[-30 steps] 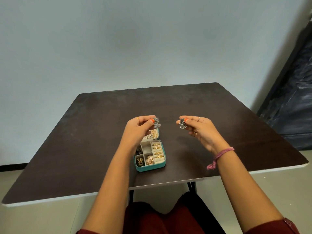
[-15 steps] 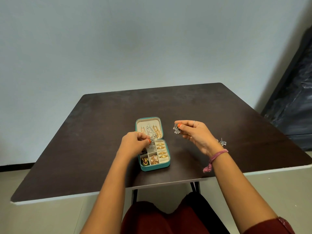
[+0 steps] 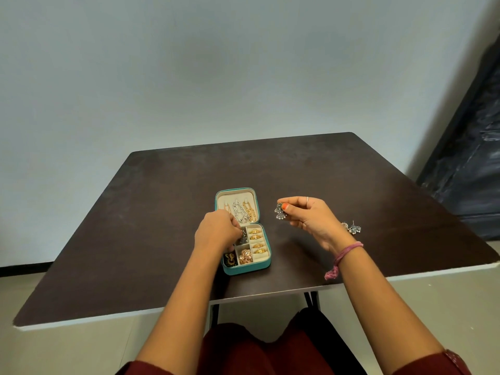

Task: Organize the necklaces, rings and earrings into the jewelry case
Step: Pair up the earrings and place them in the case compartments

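Grip, right hand point(image 3: 308, 216): pinches silver earring point(image 3: 280, 212), centre-right, clear of the case, likely awaiting its turn.
Grip, left hand point(image 3: 216, 231): fingers curled into jewelry case point(image 3: 247, 267), apparently seating another earring point(image 3: 242, 237); hold unclear.
Loose earring pair point(image 3: 351, 228): on table point(image 3: 135, 226), right.

No readable text, label, brand, number or sign anywhere: none on case point(image 3: 244, 269), table point(image 3: 162, 212), wall or dark door at right.

Matt, faintly scuffed dark top on the desk point(image 3: 167, 212). Teal leather-like shell, cream velvety lining on the jewelry case point(image 3: 244, 268). Dull silver metal earring point(image 3: 280, 213) pinched by right hand point(image 3: 308, 216); shiny gold rings point(image 3: 257, 243) beside left hand point(image 3: 216, 232).
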`<state>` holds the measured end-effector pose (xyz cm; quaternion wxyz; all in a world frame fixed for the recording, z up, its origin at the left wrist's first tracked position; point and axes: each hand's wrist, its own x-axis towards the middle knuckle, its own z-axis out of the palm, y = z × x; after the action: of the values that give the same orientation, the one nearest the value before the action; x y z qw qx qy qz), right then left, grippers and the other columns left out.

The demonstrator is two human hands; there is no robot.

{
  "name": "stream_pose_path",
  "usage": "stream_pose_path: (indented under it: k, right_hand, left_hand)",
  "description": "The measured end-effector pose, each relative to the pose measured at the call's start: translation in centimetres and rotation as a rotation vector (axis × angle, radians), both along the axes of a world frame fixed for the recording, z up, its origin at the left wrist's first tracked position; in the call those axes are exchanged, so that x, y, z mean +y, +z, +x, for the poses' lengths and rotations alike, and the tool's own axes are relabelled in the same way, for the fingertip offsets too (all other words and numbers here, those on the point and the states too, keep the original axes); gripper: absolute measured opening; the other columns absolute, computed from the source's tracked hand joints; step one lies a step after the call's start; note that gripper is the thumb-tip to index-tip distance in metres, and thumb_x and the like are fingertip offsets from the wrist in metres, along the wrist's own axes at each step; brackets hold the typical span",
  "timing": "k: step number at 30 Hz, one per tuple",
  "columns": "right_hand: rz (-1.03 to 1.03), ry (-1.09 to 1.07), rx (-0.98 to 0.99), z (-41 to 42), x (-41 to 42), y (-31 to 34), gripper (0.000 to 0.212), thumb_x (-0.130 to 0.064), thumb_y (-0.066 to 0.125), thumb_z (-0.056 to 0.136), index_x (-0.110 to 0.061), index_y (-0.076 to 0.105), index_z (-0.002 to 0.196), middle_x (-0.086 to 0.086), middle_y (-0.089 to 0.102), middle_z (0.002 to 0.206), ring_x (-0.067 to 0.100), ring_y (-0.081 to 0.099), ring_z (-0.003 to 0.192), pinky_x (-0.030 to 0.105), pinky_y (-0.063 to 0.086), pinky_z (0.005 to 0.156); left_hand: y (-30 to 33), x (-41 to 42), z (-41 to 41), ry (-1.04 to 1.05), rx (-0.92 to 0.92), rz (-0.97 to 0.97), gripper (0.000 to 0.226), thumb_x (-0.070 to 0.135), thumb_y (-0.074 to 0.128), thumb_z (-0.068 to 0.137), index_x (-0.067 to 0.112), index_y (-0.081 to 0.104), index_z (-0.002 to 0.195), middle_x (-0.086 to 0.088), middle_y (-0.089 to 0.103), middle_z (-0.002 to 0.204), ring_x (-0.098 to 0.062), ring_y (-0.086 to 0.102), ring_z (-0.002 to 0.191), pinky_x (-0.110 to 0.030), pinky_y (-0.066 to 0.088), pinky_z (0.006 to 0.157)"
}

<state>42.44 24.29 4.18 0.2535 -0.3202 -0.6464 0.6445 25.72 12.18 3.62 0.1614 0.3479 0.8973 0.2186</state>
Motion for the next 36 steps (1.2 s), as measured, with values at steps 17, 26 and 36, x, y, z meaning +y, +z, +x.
stream_pose_path:
  k: [17, 26, 36]
  right_hand:
    - [0.259, 0.153, -0.178, -2.4, -1.2, 0.3, 0.015, -0.013, 0.063, 0.090, -0.018, 0.071, 0.102, -0.002, 0.072, 0.094, 0.005, 0.063, 0.085, 0.014, 0.049, 0.072]
    - [0.497, 0.267, -0.399, -5.5, -2.6, -0.3, 0.016, -0.019, 0.065, 0.089, -0.020, 0.073, 0.102, -0.004, 0.070, 0.104, 0.006, 0.061, 0.094, 0.020, 0.049, 0.080]
    - [0.636, 0.296, -0.568, -7.5, -3.8, -0.5, 0.012, -0.019, 0.067, 0.084, -0.025, 0.075, 0.092, -0.006, 0.072, 0.091, 0.006, 0.062, 0.083, 0.029, 0.052, 0.084]
  left_hand:
    - [1.2, -1.7, -2.0, 0.195, -0.005, 0.492, 0.009, 0.019, 0.061, 0.079, 0.015, 0.055, 0.075, 0.002, 0.061, 0.066, -0.016, 0.061, 0.057, -0.027, 0.046, 0.056]
    - [-4.7, -4.0, -2.2, 0.371, -0.153, 0.653, 0.016, 0.026, 0.065, 0.085, 0.019, 0.053, 0.077, 0.002, 0.057, 0.067, -0.019, 0.058, 0.063, -0.034, 0.049, 0.060]
    - [-5.2, -4.3, -2.4, 0.122, -0.228, 0.638, 0.030, 0.027, 0.075, 0.077, 0.033, 0.056, 0.099, 0.007, 0.063, 0.098, -0.005, 0.060, 0.073, -0.033, 0.054, 0.072]
